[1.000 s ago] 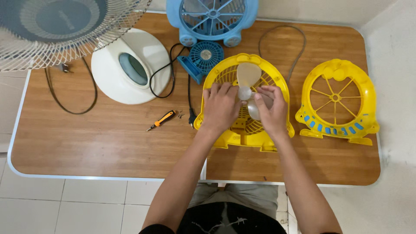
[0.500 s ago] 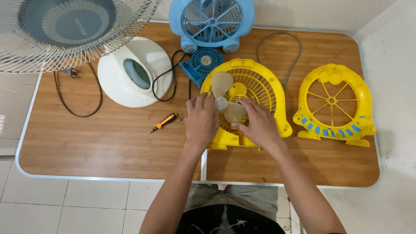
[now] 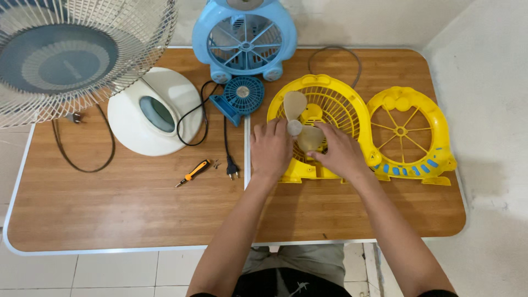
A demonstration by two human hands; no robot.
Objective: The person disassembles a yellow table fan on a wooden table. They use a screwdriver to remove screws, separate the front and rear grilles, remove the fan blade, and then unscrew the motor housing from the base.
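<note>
The left hand (image 3: pixel 270 147) is closing its fingers on the translucent beige three-bladed plastic propeller (image 3: pixel 300 127), pinching at the round hub where the blades meet. The right hand (image 3: pixel 340 152) is lying half open, palm down, with its fingertips touching the lower blade and the heel of the palm resting on the yellow plastic fan housing with the ribbed rear grille (image 3: pixel 336 107). The propeller is sitting over the middle of that housing, which is lying flat on the wooden tabletop (image 3: pixel 126 209) at about one o'clock from the table's centre.

Judging by its thin, see-through blades, the propeller is likely light and somewhat flexible, and the blades could bend or crack if squeezed at their tips. The thick hub looks like the stiff part and the safer place to take hold, as the left hand is doing.

At three o'clock from the housing, touching its edge, the yellow front fan cover with spokes and blue slots (image 3: pixel 410 135) is lying flat. At eleven o'clock are standing a small dark-blue clip fan (image 3: pixel 240 97) and a light-blue box fan (image 3: pixel 245 38). At nine o'clock a black plug (image 3: pixel 232 165), an orange-handled screwdriver (image 3: pixel 192 172), a white round fan base (image 3: pixel 151 113) and a large white wire-guarded fan head (image 3: pixel 71 55) are sitting.
</note>
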